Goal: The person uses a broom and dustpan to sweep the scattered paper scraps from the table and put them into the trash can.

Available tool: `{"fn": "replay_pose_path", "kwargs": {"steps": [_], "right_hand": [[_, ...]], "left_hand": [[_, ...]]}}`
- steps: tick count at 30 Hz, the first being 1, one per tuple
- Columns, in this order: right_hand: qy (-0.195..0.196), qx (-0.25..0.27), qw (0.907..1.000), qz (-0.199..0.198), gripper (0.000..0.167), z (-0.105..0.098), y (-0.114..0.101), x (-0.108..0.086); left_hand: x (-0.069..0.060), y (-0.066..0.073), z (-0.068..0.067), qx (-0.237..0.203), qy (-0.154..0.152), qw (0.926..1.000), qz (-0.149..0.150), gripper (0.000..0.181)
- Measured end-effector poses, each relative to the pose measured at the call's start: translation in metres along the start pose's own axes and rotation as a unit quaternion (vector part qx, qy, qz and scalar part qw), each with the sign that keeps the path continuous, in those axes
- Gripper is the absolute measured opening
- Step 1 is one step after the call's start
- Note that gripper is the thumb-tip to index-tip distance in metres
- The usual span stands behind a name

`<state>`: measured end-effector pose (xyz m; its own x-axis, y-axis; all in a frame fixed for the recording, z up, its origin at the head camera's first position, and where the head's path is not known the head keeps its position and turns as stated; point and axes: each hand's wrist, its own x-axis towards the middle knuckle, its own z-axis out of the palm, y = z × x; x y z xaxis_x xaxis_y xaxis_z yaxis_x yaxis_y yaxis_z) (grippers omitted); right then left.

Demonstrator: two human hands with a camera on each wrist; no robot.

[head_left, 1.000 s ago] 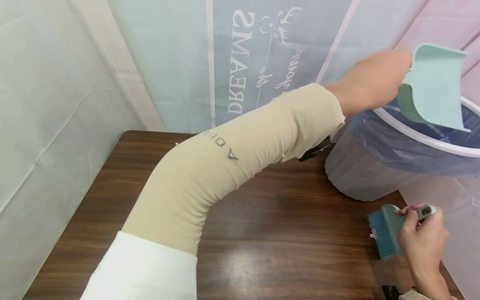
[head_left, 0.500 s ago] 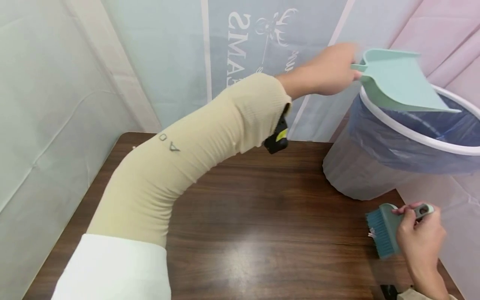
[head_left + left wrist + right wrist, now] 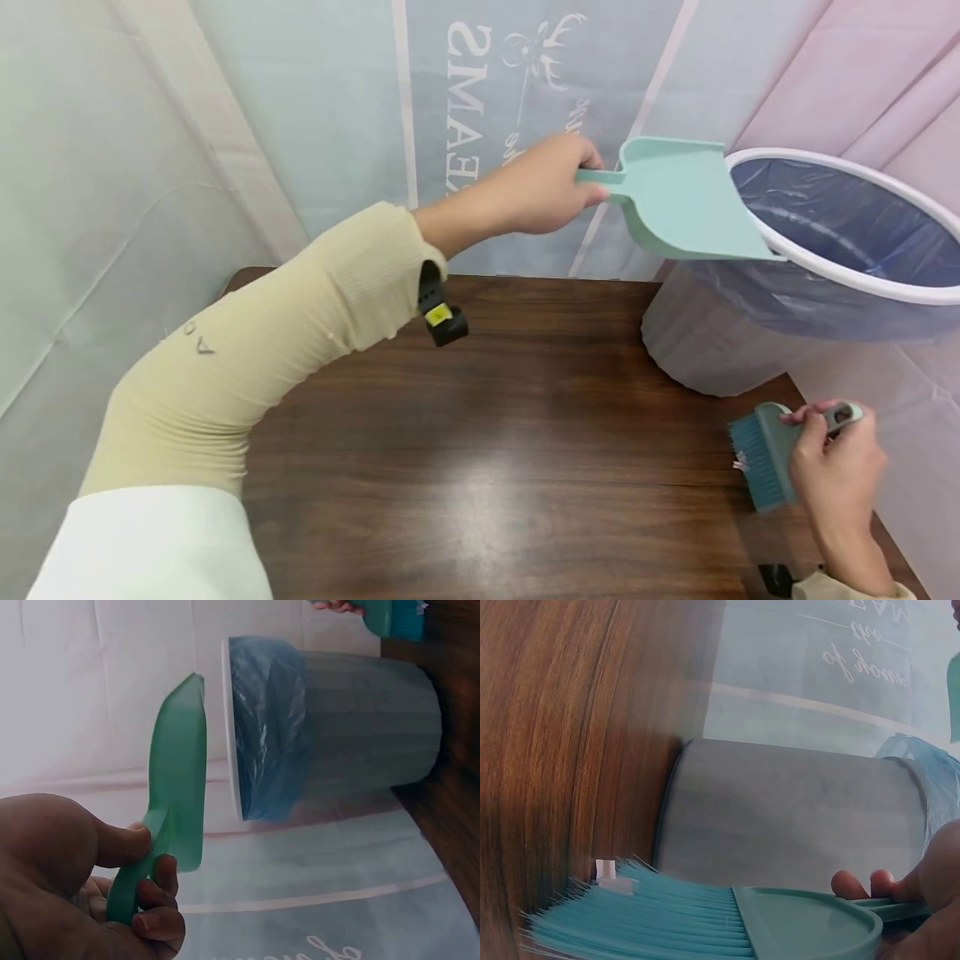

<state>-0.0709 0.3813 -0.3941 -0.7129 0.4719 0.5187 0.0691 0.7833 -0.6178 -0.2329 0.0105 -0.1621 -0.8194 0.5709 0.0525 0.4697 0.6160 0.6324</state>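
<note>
My left hand point(image 3: 551, 183) grips the handle of a mint-green dustpan point(image 3: 690, 200) in the air. The pan's front lip overlaps the near left rim of the trash can point(image 3: 705, 333) in the head view; in the left wrist view the dustpan point(image 3: 180, 772) stands apart from the rim. No debris shows on the pan's visible face. Low on the right, my right hand point(image 3: 840, 467) holds a teal hand brush point(image 3: 765, 458) by its handle, bristles toward the table. Small white scraps point(image 3: 740, 461) cling at the bristles, also seen as a pale scrap point(image 3: 606, 870) in the right wrist view.
The can has a white rim point(image 3: 847, 275) and a blue plastic liner point(image 3: 825, 208); it stands at the table's back right corner. Brown wood-grain tabletop point(image 3: 480, 433) spreads below. Printed cloth walls point(image 3: 330, 108) enclose the back and sides.
My left hand has swung the dustpan leftward and somewhat lower, from over the can's mouth to its left rim. The right hand and brush have barely moved.
</note>
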Motion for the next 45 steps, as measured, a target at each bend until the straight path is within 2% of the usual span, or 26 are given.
{"fn": "replay_pose_path", "kwargs": {"steps": [7,16,22,25,29,34,45], "right_hand": [[-0.001,-0.003,1.0,0.008,0.033,0.0,-0.001,-0.001],[0.001,0.008,1.0,0.003,0.029,0.001,-0.002,-0.002],[0.005,0.008,1.0,0.001,0.028,0.003,-0.002,-0.002],[0.003,0.009,1.0,-0.001,0.018,0.002,-0.002,-0.003],[-0.007,0.011,0.9999,0.0,0.018,0.0,-0.005,-0.003],[-0.01,0.009,0.9999,0.001,0.029,0.0,-0.005,0.0],[-0.01,0.006,0.9999,0.005,0.027,-0.001,-0.004,-0.003]], "left_hand": [[-0.035,-0.02,0.006,0.002,0.01,0.9999,0.01,0.027],[-0.078,-0.046,0.014,-0.018,0.007,0.9996,-0.022,0.027],[-0.101,-0.068,0.027,-0.024,0.008,0.9992,-0.031,0.024],[-0.114,-0.079,0.034,-0.04,0.01,0.9985,-0.035,0.022],[-0.131,-0.09,0.044,-0.061,0.008,0.9973,-0.04,0.022],[-0.146,-0.106,0.06,-0.08,0.009,0.9962,-0.033,0.02],[-0.17,-0.148,0.093,-0.103,0.004,0.994,-0.035,0.019]]}}
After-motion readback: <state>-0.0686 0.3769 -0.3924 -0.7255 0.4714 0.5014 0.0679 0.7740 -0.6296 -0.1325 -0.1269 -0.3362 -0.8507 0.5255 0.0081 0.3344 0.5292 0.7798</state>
